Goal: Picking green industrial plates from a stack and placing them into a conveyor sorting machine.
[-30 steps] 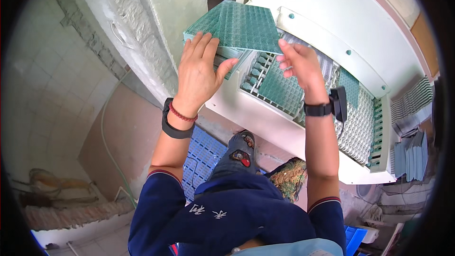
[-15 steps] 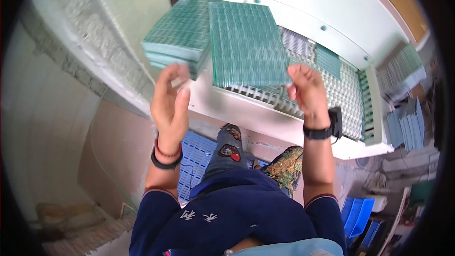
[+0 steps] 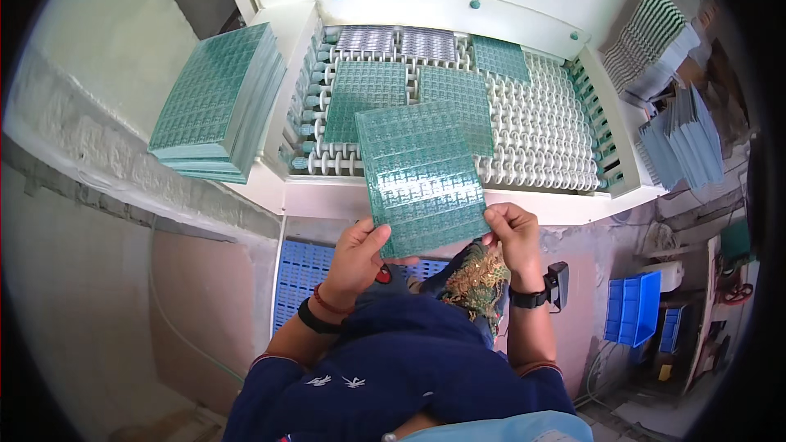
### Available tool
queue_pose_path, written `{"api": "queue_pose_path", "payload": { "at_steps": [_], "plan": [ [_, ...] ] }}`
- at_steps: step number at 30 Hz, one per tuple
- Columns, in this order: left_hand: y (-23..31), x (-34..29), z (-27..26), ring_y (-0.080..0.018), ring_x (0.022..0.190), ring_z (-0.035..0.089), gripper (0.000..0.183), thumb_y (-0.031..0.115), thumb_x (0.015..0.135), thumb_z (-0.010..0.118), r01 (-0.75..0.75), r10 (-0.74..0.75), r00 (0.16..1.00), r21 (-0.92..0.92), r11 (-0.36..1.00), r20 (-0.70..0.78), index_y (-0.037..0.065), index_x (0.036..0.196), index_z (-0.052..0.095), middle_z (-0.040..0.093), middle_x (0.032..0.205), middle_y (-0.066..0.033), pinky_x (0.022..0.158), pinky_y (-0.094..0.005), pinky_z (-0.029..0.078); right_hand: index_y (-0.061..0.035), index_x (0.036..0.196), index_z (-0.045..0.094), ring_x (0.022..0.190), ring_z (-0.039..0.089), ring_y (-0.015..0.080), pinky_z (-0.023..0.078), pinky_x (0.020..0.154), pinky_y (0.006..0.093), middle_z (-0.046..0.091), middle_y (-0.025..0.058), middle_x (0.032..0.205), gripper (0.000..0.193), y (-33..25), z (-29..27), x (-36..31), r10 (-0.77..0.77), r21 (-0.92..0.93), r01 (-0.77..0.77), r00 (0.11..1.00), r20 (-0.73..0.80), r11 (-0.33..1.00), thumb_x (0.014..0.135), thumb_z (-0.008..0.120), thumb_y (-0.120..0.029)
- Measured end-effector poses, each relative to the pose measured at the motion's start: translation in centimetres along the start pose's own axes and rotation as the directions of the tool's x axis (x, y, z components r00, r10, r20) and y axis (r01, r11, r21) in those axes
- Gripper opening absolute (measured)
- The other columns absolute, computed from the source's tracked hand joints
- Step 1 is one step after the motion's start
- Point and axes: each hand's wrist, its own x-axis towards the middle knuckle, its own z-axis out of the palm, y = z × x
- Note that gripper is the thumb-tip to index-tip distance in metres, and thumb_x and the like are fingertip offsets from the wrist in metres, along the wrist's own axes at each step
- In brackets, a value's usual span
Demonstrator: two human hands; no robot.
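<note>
I can see a green grid pattern over the held panel (image 3: 413, 143) and the stack of panels (image 3: 214, 86), white on the roller wheels (image 3: 536, 135), greyish lilac on two rear sheets (image 3: 364, 39), bright blue on a bin (image 3: 632, 308), navy on the shirt (image 3: 393, 385) and dark red on the bracelet (image 3: 331, 303).

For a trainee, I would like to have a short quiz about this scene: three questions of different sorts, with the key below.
1. True or false: the left hand and the right hand both hold the green patterned piece.
2. Choose one: which colour do the two small panels at the back left of the roller bed show? A) red; B) purplish grey; C) yellow.
3. Short answer: what stands just to the left of the roller bed?

Key:
1. True; each hand grips it near one of its lower corners.
2. B.
3. A stack of green panels.
</note>
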Motion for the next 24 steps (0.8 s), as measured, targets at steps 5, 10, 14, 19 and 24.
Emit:
{"api": "queue_pose_path", "payload": {
  "at_steps": [5, 10, 14, 19, 24],
  "plan": [
    [0.3, 0.7, -0.2, -0.0228, 0.093, 0.062, 0.029, 0.011, 0.094, 0.042, 0.027, -0.027, 0.984, -0.001, 1.000, -0.178, -0.004, 0.117, 0.050, 0.059, 0.110, -0.0135, 0.071, -0.0365, 0.058, 0.0012, 0.083, 0.062, 0.047, 0.053, 0.0059, 0.039, 0.040, 0.0180, 0.058, 0.0009, 0.060, 0.015, -0.1, -2.3, 1.8, -0.074, -0.025, 0.073, 0.995, -0.060, 0.997, 0.085, 0.063, -0.014],
    [1.0, -0.3, -1.7, -0.0235, 0.088, 0.064, 0.028, 0.009, 0.093, 0.041, -0.013, 0.036, 0.964, 0.088, 0.996, -0.264, -0.005, 0.116, 0.050, 0.061, 0.106, -0.0154, 0.064, -0.0338, 0.059, 0.0002, 0.082, 0.063, 0.043, 0.045, 0.0051, 0.035, 0.039, 0.0184, 0.053, -0.0012, 0.056, 0.018, -0.2, -10.4, 6.5, -0.239, -0.127, 0.210, 0.926, -0.292, 0.970, 0.086, 0.062, -0.017],
    [1.1, -1.0, -2.7, -0.0222, 0.085, 0.065, 0.027, 0.008, 0.093, 0.042, -0.013, 0.048, 0.957, 0.124, 0.992, -0.284, -0.006, 0.114, 0.052, 0.062, 0.104, -0.0154, 0.062, -0.0313, 0.059, 0.0011, 0.083, 0.064, 0.044, 0.049, 0.0105, 0.038, 0.042, 0.0240, 0.054, 0.0016, 0.054, 0.020, 1.1, -16.3, 11.1, -0.271, -0.385, 0.090, 0.852, -0.447, 0.919, 0.085, 0.062, -0.019],
    [1.0, -1.8, -3.4, -0.0217, 0.082, 0.065, 0.027, 0.007, 0.093, 0.042, -0.005, 0.046, 0.953, 0.137, 0.991, -0.301, -0.007, 0.113, 0.052, 0.062, 0.102, -0.0157, 0.060, -0.0301, 0.059, -0.0073, 0.088, 0.068, 0.069, 0.061, 0.0336, 0.048, 0.066, 0.0398, 0.063, 0.0125, 0.069, 0.022, 1.0, -15.6, 12.6, -0.515, -0.872, -0.162, 0.752, -0.412, 0.462, 0.081, 0.061, -0.027],
    [1.4, -2.9, -3.0, -0.0205, 0.082, 0.065, 0.026, 0.009, 0.093, 0.044, -0.022, 0.071, 0.940, 0.148, 0.989, -0.333, -0.006, 0.112, 0.053, 0.062, 0.102, -0.0149, 0.060, -0.0296, 0.059, -0.0021, 0.093, 0.067, 0.062, 0.058, 0.0172, 0.045, 0.058, 0.0288, 0.065, 0.0132, 0.076, 0.023, -1.2, -7.0, 8.5, -0.407, -0.772, 0.084, 0.883, -0.235, 0.629, 0.082, 0.064, -0.022]
  ]
}}
